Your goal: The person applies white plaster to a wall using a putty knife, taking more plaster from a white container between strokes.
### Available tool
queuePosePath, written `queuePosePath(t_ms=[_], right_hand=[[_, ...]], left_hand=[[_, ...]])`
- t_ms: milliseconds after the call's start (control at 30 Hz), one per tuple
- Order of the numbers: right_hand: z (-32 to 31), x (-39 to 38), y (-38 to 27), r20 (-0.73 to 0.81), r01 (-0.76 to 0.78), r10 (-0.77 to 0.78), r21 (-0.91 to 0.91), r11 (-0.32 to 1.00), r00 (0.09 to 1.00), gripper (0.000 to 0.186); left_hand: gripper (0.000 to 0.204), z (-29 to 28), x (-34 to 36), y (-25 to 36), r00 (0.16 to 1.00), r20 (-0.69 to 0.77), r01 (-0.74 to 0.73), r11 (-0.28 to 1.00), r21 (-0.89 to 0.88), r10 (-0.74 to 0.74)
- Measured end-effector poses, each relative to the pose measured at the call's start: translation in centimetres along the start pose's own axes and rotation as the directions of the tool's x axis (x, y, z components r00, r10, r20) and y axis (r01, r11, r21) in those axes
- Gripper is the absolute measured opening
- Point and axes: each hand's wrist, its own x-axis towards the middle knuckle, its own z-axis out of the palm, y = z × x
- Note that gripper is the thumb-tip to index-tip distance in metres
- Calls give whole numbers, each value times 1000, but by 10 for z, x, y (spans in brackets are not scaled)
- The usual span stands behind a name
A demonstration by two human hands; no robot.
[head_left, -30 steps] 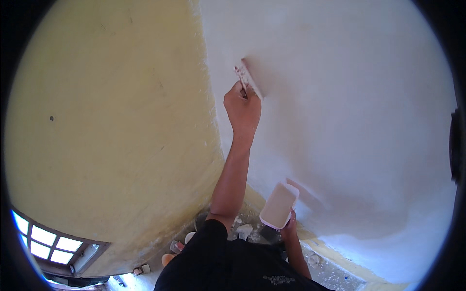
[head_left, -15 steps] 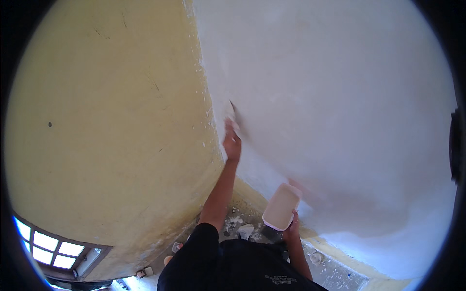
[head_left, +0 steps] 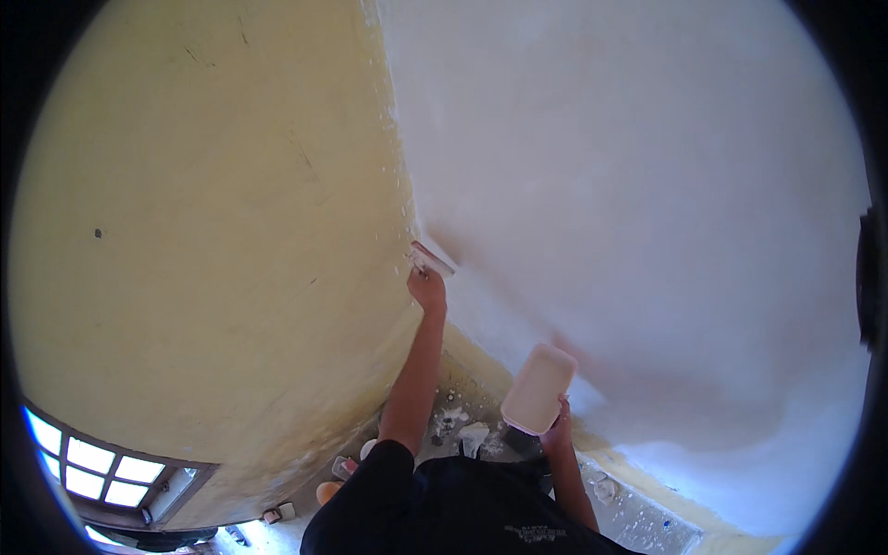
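"Lower than a second ago, isn't it, that left hand point(head_left: 426, 290)?"

"Yes, it has come down with its scraper point(head_left: 432, 260) to where the two walls meet. The right hand point(head_left: 557, 431) has hardly shifted."

"What surrounds it, biggest first?"

"White wall point(head_left: 638, 185) to the left hand's right, yellow wall point(head_left: 213, 203) to its left. Below it comes the person's black shirt point(head_left: 462, 504), and far down to its left a window point(head_left: 85, 469)."

"And the tub point(head_left: 540, 388)?"

"Below and to the right of the left hand, tilted, with the right hand gripping its near right edge."

"Smallest, then, the scraper?"

"Just above the left hand, whose fingers are closed around it. Whether the blade touches the wall cannot be told."
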Motion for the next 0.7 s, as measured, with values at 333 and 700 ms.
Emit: queuePosePath(t_ms=[333, 700], right_hand=[[2, -5, -7, -35, -15, 17, 41, 999, 999, 42], [8, 1, -9, -1, 13, -13, -30, 999, 1000, 44]], left_hand=[[18, 10, 58, 159, 981, 189, -13, 995, -103, 32], [19, -92, -2, 224, 885, 433, -110, 980, -166, 172]])
